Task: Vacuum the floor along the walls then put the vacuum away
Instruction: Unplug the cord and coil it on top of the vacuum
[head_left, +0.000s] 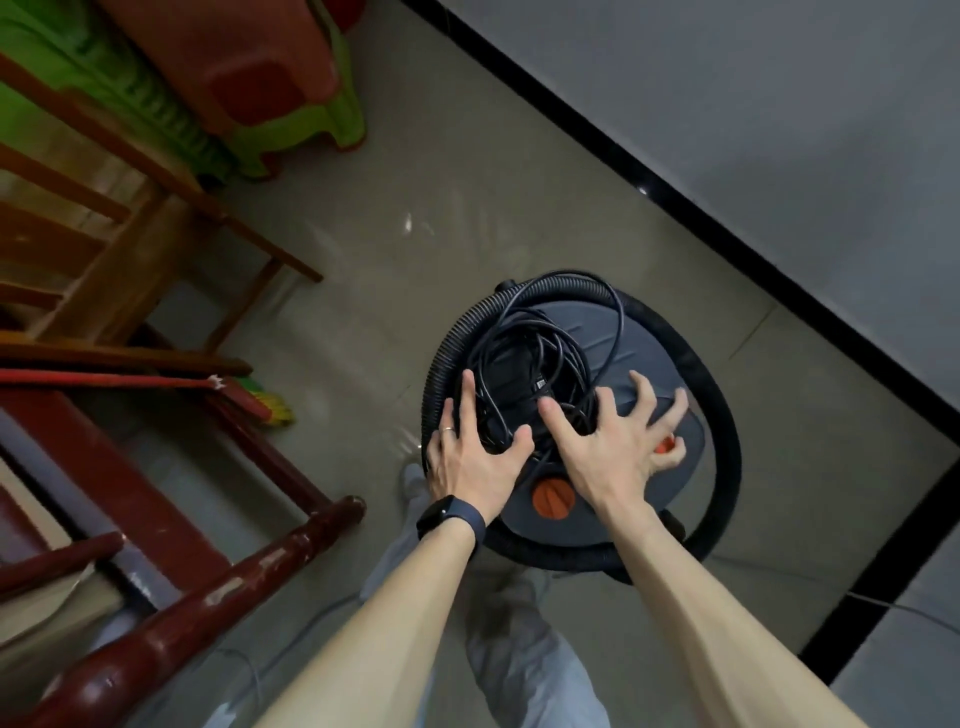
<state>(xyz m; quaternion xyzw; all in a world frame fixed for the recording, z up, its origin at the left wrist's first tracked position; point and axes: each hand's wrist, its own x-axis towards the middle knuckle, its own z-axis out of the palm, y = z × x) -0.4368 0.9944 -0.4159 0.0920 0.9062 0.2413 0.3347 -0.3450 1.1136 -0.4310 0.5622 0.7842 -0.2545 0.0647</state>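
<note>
The vacuum (639, 338) sits directly beneath both hands — left hand (472, 457) spread flat on the piled cord (524, 353), right hand (613, 447) splayed over the lid, neither gripping anything.

Dark wristwatch (450, 517), ring (447, 429); pale grey trousers (524, 670)

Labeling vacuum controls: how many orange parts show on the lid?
2. A round orange knob at the lid's near edge; another orange part mostly under the right hand. The cord may hide more.

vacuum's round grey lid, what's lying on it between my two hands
Head view: a tangled black power cord lies between the left hand and right hand.
</note>
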